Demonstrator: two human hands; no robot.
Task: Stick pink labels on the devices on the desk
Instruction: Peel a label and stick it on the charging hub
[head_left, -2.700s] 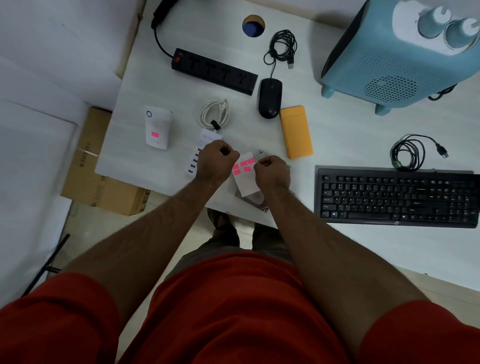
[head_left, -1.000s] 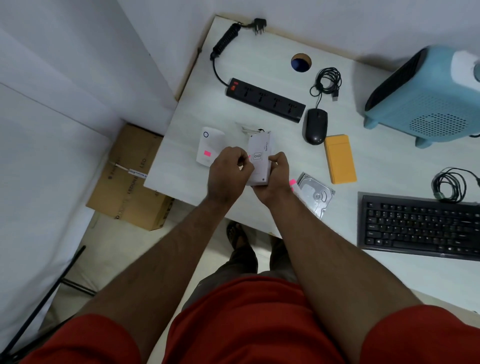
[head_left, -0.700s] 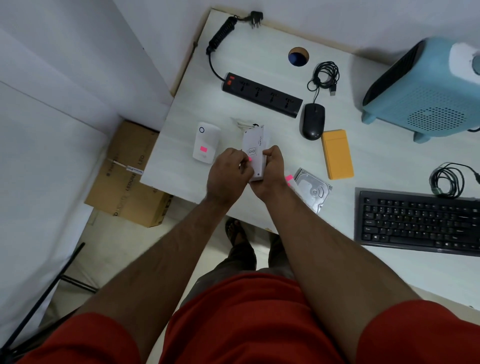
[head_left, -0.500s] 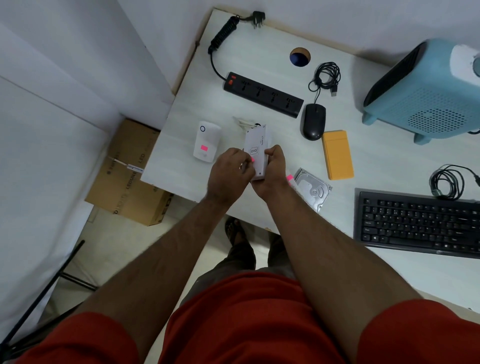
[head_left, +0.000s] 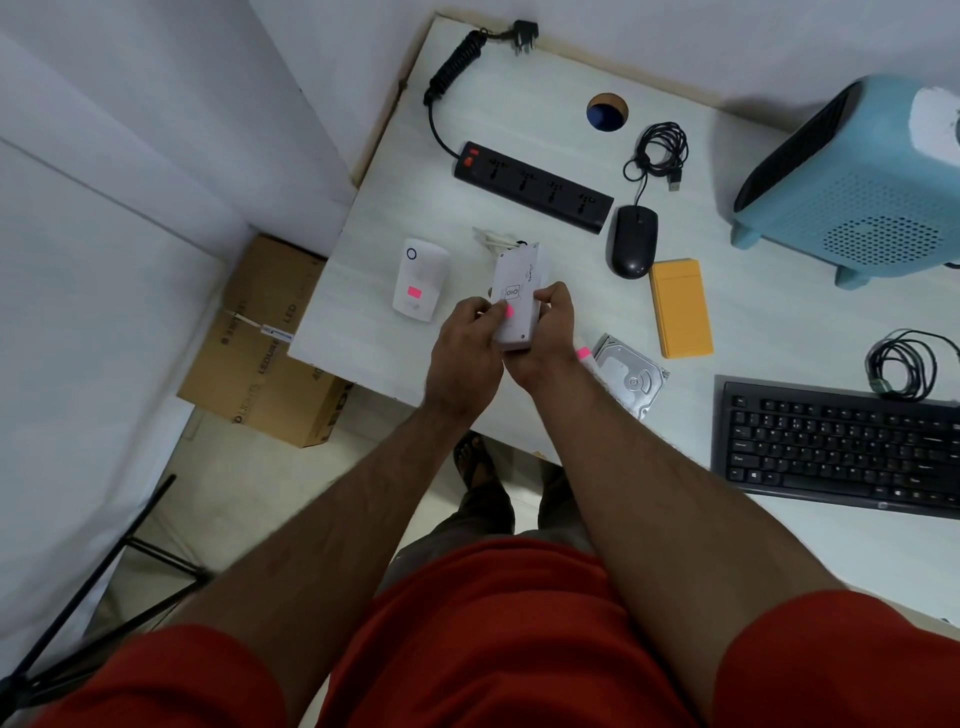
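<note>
- Head view, looking down: two bare hands are meeting over the near edge of a pale desk (head_left: 779, 332).
- Right hand (head_left: 545, 338) is gripping one white slab-shaped charger (head_left: 519, 291) from its right side, fingers curled round the edge, holding it above the desk.
- Left hand (head_left: 467, 343) is pressing one pink label (head_left: 508, 312) with its fingertips onto the charger's upper face, fingers curled.
- Charger's long axis is running away from the person, tilting slightly right at the far end; a square printed logo is showing above the label.
- One white rounded plug-in unit (head_left: 420, 280) is lying left of the hands, already bearing one pink label (head_left: 414, 292).
- One label sheet (head_left: 583, 354) is peeking out beside the right wrist, touching one metallic hard drive (head_left: 631, 376).
- Also lying on the desk: one black power strip (head_left: 532, 186), one glossy black mouse (head_left: 634, 240), one matte orange case (head_left: 680, 307), one black keyboard (head_left: 836, 449), two coiled black cables (head_left: 662, 148) (head_left: 906, 364), one perforated blue heater (head_left: 862, 182).
- One cardboard box (head_left: 265, 343) is sitting on the floor.
</note>
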